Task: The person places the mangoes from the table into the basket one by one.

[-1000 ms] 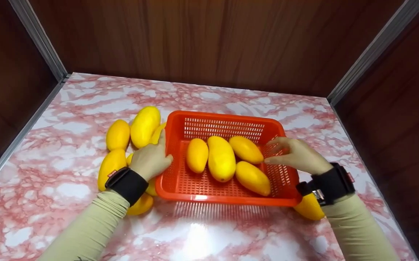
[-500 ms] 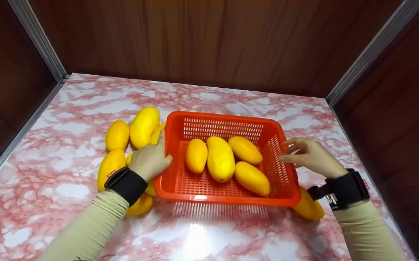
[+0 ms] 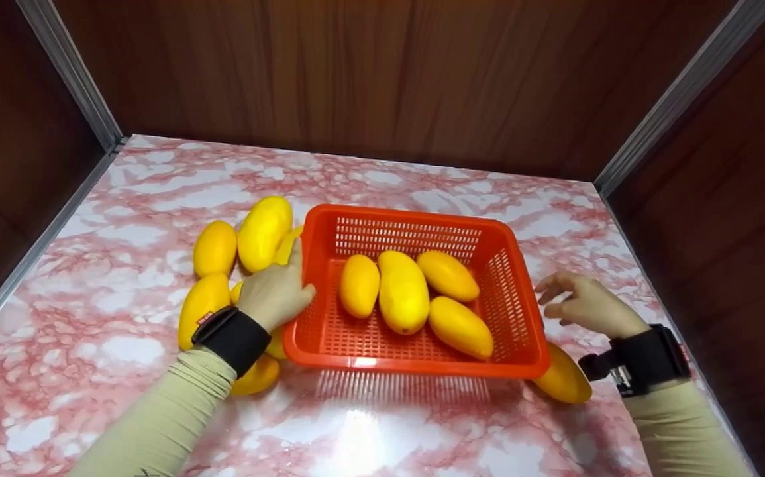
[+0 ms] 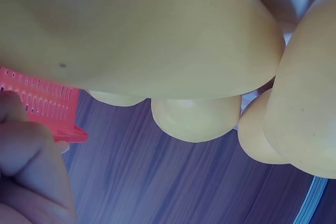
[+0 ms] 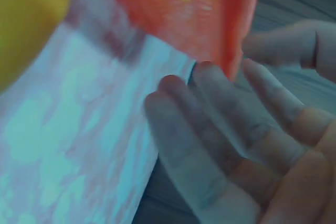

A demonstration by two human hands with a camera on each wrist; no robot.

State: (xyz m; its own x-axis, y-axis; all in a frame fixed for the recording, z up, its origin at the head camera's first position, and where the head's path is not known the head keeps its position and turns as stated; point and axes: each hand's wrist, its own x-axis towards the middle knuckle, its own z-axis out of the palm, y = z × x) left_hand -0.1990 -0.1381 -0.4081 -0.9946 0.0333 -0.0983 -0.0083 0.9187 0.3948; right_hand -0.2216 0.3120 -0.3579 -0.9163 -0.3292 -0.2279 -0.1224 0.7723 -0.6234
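Note:
An orange-red plastic basket (image 3: 415,215) stands mid-table and holds several yellow mangoes (image 3: 403,290). My left hand (image 3: 289,281) is at the basket's left rim, thumb over the edge and fingers outside, holding it. The left wrist view shows those fingers (image 4: 31,171) curled by the basket rim (image 4: 42,103), with mangoes (image 4: 147,30) close above. My right hand (image 3: 571,301) hovers just outside the basket's right wall, fingers loosely curled and holding nothing. In the right wrist view, that hand (image 5: 236,145) is beside the basket wall (image 5: 194,9). One mango (image 3: 562,381) lies near the right wrist.
Several more mangoes (image 3: 263,230) lie in a cluster left of the basket, partly under my left arm. The pink marble tabletop (image 3: 382,430) is enclosed by dark wooden walls (image 3: 382,73) at the back and both sides.
My right hand has drawn back out of the basket, moving right and toward me over the right rim. The left hand, basket and mangoes have stayed put.

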